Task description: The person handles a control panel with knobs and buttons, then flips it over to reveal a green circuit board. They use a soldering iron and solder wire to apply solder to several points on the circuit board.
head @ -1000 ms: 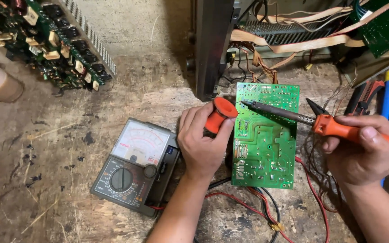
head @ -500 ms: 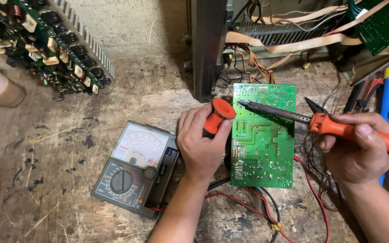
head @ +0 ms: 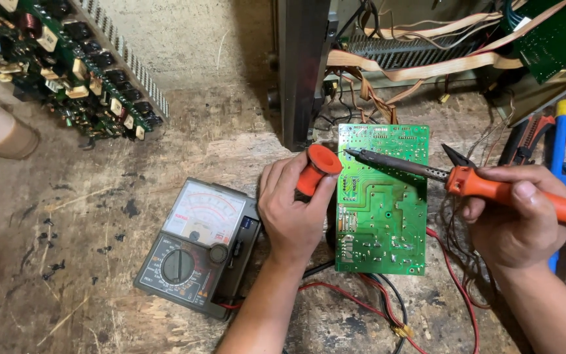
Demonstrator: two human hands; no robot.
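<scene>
Your right hand grips the soldering iron, tip on the green circuit board lying mid-table; your left hand clamps the orange pump beside it. You seem to be desoldering; next needs the pump nozzle close to the heated joint.

I read the scene as evenly lit by soft, diffuse light from above; exposure is moderate, neither dim nor blown out. Shadows are short and soft, falling beneath the left hand and under the green circuit board. The meter's dial window shows slight glare. Focus is sharp centrally; I see mild stretching and softness toward the corners.
</scene>
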